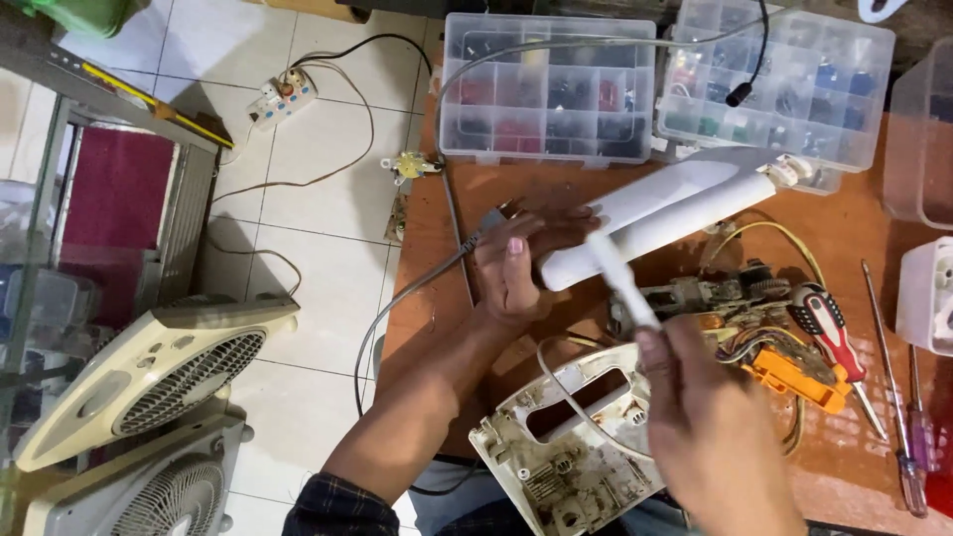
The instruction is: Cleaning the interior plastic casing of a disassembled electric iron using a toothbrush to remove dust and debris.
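My left hand (521,260) rests palm-down on the near end of a long white tube-shaped lamp housing (660,216) that lies slanted across the wooden bench (437,228). My right hand (710,422) holds a thin white rod-like piece (620,283), blurred by motion, pointing up toward the housing. Below both hands lies a dirty white plastic casing (566,452) with a rectangular opening. An opened mechanism with yellow wires and an orange part (784,367) sits just right of the rod.
Two clear compartment boxes (546,89) (784,79) stand at the bench's far side. A red-handled screwdriver (829,333) and thinner screwdrivers (908,437) lie at right. A grey cable (417,283) hangs off the bench. Box fans (149,372) and a power strip (283,97) sit on the tiled floor.
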